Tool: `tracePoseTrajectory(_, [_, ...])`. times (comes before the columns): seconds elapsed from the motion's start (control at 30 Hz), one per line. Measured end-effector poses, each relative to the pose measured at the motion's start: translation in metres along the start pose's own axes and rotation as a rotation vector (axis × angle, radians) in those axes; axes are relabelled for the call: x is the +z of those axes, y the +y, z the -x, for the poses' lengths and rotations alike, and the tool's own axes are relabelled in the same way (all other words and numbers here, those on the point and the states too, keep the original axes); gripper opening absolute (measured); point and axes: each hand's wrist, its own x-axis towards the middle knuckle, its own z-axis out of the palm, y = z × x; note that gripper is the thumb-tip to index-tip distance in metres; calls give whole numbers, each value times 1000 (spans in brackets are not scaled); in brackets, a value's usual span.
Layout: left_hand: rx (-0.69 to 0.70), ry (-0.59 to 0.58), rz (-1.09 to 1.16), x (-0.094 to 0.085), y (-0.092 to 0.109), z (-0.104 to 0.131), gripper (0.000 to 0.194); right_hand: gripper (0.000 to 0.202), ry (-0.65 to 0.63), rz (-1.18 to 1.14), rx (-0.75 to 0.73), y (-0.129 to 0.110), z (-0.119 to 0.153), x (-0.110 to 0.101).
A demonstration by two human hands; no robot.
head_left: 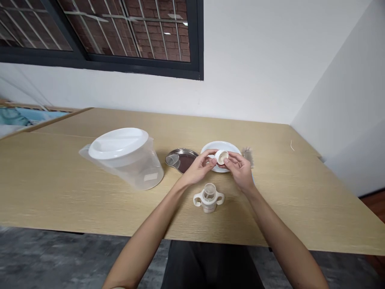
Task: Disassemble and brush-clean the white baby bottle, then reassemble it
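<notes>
- In the head view, you hold a small round white cap (218, 157) up over the near side of a white dish (221, 143), right of the table's middle.
- The cap looks like a short, smooth ring wall, its hollow side turned toward you, with a cream-toned inside; finer detail is too small to tell.
- Your left hand (197, 169) is closed on the cap's left side, thumb at the near edge; your right hand (242, 171) is closed on its right side, so both grip the one cap together.
- Just nearer to you stands one small bottle (209, 206), upright, see-through at the top, with a cream collar and two curved handles, one left and one right.
- Left of your hands you have one kidney-shaped metal tray (187, 161) with a clear cup-like piece (172, 159) at its left end.
- Farther left stands one large translucent pitcher (138, 172) with one white lid (120, 142).
- Right of the dish is one greyish bristly thing (248, 157), partly hidden by your right hand.
</notes>
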Motion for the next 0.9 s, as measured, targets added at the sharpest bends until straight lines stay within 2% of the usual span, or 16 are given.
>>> tracePoseTrajectory(0.13, [19,103,-215,3,5,3,45,44,58,69,-20,-2,1,2])
tracePoseTrajectory(0.27, [51,63,-378,6,13,7,44,40,43,159,-46,-1,4,4])
tracePoseTrajectory(0.4, [83,116,-602,10,13,9,43,39,62,220,-33,3,7,6])
tracePoseTrajectory(0.77, [17,264,-507,16,18,10,31,38,55,262,-43,4,11,10])
tracePoseTrajectory(0.9, [13,245,-485,15,14,10,32,40,51,263,-27,3,13,12])
